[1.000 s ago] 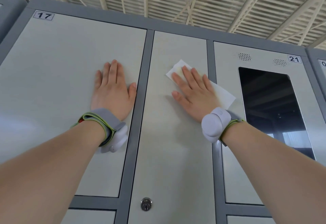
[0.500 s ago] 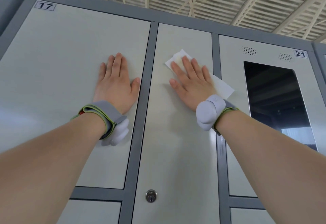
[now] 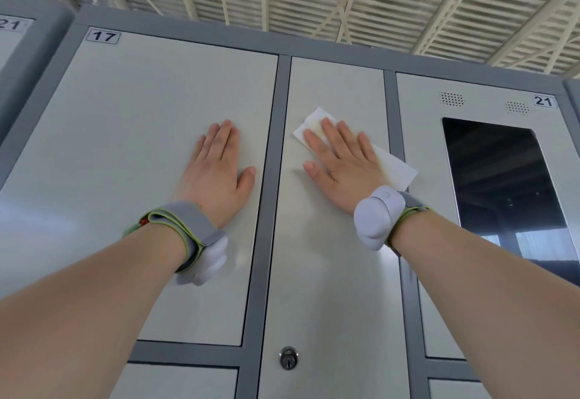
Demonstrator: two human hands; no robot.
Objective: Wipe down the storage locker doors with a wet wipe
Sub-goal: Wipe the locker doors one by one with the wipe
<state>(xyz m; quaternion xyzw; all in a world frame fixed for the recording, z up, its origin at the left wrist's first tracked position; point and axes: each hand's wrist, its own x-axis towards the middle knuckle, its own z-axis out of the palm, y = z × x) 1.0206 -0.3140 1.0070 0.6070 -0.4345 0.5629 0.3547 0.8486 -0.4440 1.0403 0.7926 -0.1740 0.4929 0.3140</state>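
Nothing much has moved on the doors since a second ago: both hands sit in almost the same spots. Only the view has swung a little, so the edge of one more locker shows at the far left.

Two hands are up on the lockers. The left hand (image 3: 216, 175) lies flat on door 17 (image 3: 125, 147), fingers straight and close together, holding nothing. The right hand (image 3: 342, 169) lies flat on the middle door (image 3: 329, 288), fingers straight and a bit spread. It presses one white wipe (image 3: 398, 172) against that door. The wipe sticks out past the fingertips at the top left and past the wrist side at the lower right, where it reaches over the grey strip beside the door. It has a faint yellow mark near the hand.

Each wrist wears one band, so there are two: the left band (image 3: 188, 229) and the right band (image 3: 376, 219).

The middle door has one lock (image 3: 288, 358) low down. To its right is a panel with one dark screen (image 3: 502, 194) and two small patches of dots (image 3: 452, 99) above it.

Three number tags show: one 17 tag (image 3: 103, 36), one 21 tag (image 3: 543, 101) at the right, and one more 21 (image 3: 11, 25) at the far left.
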